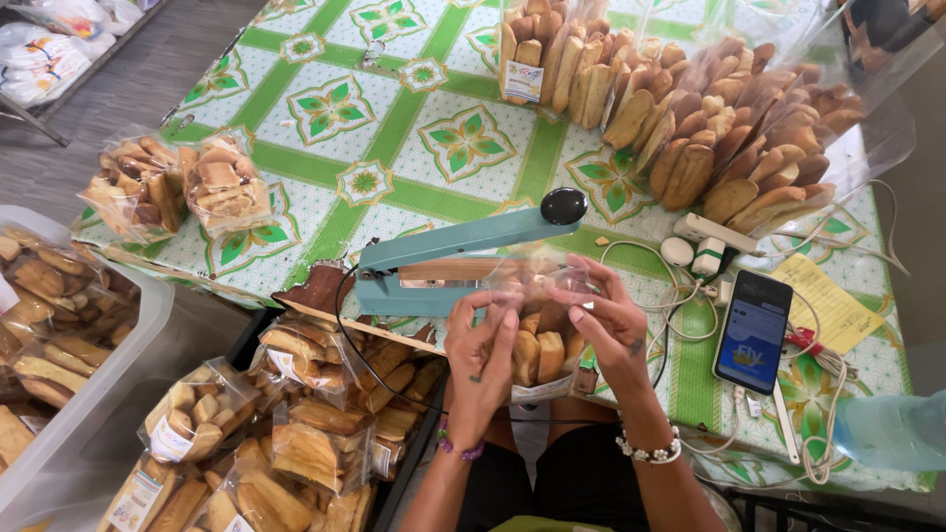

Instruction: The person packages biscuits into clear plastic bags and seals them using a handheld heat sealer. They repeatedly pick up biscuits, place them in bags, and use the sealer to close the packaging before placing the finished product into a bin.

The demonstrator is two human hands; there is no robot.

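My left hand (481,357) and my right hand (603,323) both pinch the open top of a clear bag of toasted bread slices (540,347), held upright over my lap. The bag's mouth sits right at the jaw of a teal heat sealer (448,258), whose arm with a black knob (564,206) is raised. The sealer rests on the near edge of a table with a green patterned cloth (394,118).
A large open bag of loose rusks (709,118) lies at the back right. Two filled bags (182,187) sit at the table's left. A phone (752,332), cables and a yellow paper (828,305) lie right. Packed bags (296,424) pile below left, beside a white bin (118,374).
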